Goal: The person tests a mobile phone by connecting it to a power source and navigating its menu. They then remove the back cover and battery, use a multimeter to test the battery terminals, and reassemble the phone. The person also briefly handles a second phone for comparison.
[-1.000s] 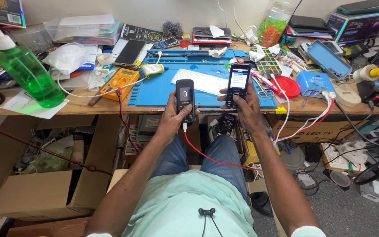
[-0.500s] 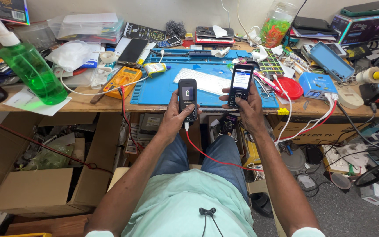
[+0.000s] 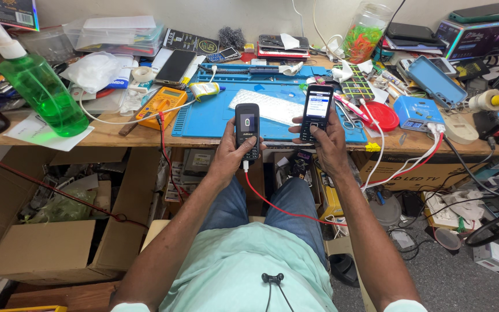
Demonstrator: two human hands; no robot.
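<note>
Gripping a phone in each hand: left hand (image 3: pixel 230 151) is wrapped around a black keypad phone (image 3: pixel 247 130) with a red cable (image 3: pixel 272 203) plugged into its bottom, right hand (image 3: pixel 326 141) clasps a second keypad phone (image 3: pixel 316 112) with a lit screen. Both sit mid-frame, upright, just over the near edge of the blue work mat (image 3: pixel 215 115). Forearms angle up from the lap. Wooden bench (image 3: pixel 111 136) is packed: green bottle (image 3: pixel 41 86) upper left, orange multimeter (image 3: pixel 161 106) beside the mat. Hardly any bare room.
</note>
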